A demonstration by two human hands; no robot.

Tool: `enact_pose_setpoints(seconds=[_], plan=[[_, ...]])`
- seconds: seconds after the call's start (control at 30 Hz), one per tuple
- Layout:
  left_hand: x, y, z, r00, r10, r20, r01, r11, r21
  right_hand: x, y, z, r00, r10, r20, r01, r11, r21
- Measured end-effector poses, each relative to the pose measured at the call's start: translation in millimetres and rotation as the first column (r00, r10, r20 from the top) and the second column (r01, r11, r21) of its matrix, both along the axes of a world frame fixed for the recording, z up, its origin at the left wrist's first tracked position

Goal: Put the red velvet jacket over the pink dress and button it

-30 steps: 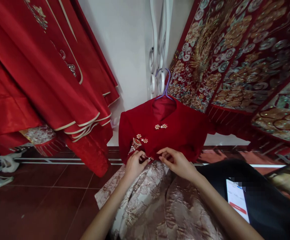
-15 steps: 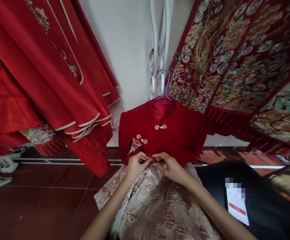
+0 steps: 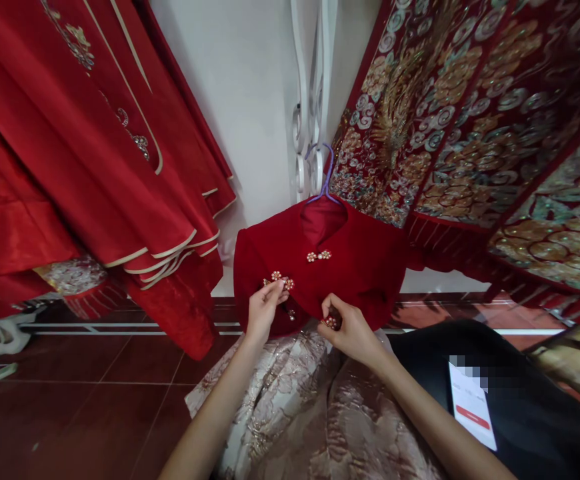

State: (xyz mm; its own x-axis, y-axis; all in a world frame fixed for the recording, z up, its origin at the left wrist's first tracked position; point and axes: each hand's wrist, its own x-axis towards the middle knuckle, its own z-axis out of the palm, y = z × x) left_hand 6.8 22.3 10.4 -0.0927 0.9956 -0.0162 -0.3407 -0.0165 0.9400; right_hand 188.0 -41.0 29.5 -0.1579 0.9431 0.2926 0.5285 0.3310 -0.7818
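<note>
A short dark-red jacket (image 3: 365, 233) hangs in front of me on a purple hanger (image 3: 328, 173). Its collar is joined by a flower-shaped jewelled clasp (image 3: 319, 256). On the jacket's left side sits a jewelled brooch (image 3: 277, 275), partly covered by fingers. My left hand (image 3: 264, 307) is closed, its thumb and fingertips pinching the brooch. Lower and to the right, my right hand (image 3: 350, 327) is curled round the jacket's bottom edge, closed on a flower-shaped jewelled clasp (image 3: 330, 323) there. Beneath both forearms spreads pale brocade fabric (image 3: 290, 387).
Red gowns (image 3: 95, 147) with gold piping hang at left. An embroidered garment (image 3: 450, 127) hangs at right. A white curled metal stand (image 3: 315, 80) is behind the hanger. A phone (image 3: 473, 407) lies on a black seat (image 3: 420, 360). White shoes (image 3: 13, 337) are at far left.
My hands have moved apart from the jacket's bottom edge. The left went up to the brooch; the right moved slightly right with the lower clasp. The view has shifted a little.
</note>
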Motion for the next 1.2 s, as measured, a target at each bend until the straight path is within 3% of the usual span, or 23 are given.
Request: enact_pose_setpoints(seconds=[0.13,0.27,0.33,0.43,0.5,0.6,0.67,0.73,0.8,0.87,0.97,1.13,1.2], plan=[[4,2,1.3,0.996,0.028,0.088,-0.024,0.999,-0.048,-1,1,-1.1,1.000,0.010,0.000,-0.010,1.000,-0.009],[10,3,-1.8,0.991,0.106,0.083,-0.101,0.993,-0.064,-3,0,-0.8,0.998,0.060,0.024,-0.059,0.998,-0.011],[14,4,-1.0,0.994,0.088,0.064,-0.082,0.993,-0.084,-2,-1,0.6,0.996,0.071,0.045,-0.071,0.997,-0.007],[21,7,7.5,0.996,-0.038,-0.076,0.036,0.999,-0.034,3,-2,5.1,0.989,0.112,0.094,-0.109,0.993,-0.035],[27,11,18.4,0.961,-0.082,-0.263,0.115,0.987,0.114,10,-3,9.7,0.975,0.169,0.145,-0.160,0.984,-0.072],[36,19,38.6,0.802,0.046,-0.596,0.233,0.894,0.383,22,-5,17.6,0.934,0.275,0.227,-0.245,0.958,-0.151],[39,26,51.4,0.583,0.243,-0.775,0.309,0.816,0.488,30,-8,22.5,0.911,0.319,0.260,-0.272,0.941,-0.201],[40,33,61.8,0.345,0.415,-0.842,0.391,0.752,0.531,37,-11,26.4,0.905,0.329,0.271,-0.268,0.934,-0.238],[40,38,69.7,0.218,0.486,-0.846,0.479,0.702,0.527,44,-14,28.9,0.905,0.343,0.254,-0.271,0.921,-0.279],[41,41,75.8,0.204,0.495,-0.845,0.535,0.666,0.520,51,-16,30.1,0.909,0.350,0.228,-0.272,0.910,-0.314],[41,43,82.5,0.260,0.459,-0.849,0.569,0.638,0.519,61,-17,29.9,0.926,0.317,0.204,-0.242,0.915,-0.322],[40,43,87.7,0.330,0.356,-0.874,0.655,0.580,0.484,70,-14,27.8,0.946,0.254,0.200,-0.200,0.946,-0.256],[39,44,87.8,0.360,0.294,-0.886,0.671,0.578,0.464,68,-10,29.2,0.951,0.213,0.223,-0.177,0.969,-0.171]])
